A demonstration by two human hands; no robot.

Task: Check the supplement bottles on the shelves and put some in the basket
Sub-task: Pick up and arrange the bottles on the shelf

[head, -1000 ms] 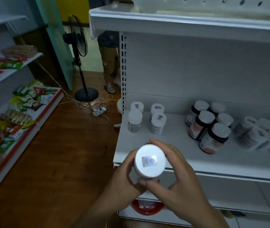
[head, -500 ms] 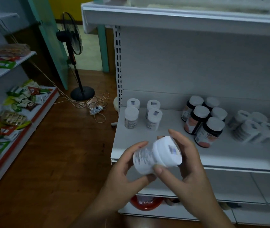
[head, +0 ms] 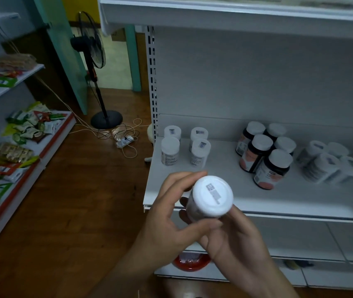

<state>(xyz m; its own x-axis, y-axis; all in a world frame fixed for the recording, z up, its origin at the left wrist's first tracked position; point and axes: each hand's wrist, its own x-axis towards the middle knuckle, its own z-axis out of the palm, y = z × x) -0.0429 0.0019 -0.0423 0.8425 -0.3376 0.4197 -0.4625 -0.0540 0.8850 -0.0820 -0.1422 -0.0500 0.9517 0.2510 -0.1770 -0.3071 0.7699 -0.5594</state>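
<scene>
Head view: the white supplement bottle (head: 211, 197) was held just in front of the shelf (head: 225, 177), at its near edge. Its cap faced the camera with the barcode sticker showing, where half a second earlier it had lain tilted with the side label out. The left hand (head: 167, 214) had its fingers (head: 179, 179) curled round the body. The right hand (head: 235, 237) cupped it from below, also clamped on. The check looked nearly finished, with the basket step not yet done. A red rim (head: 191, 263) low under the shelf was possibly the basket.
</scene>
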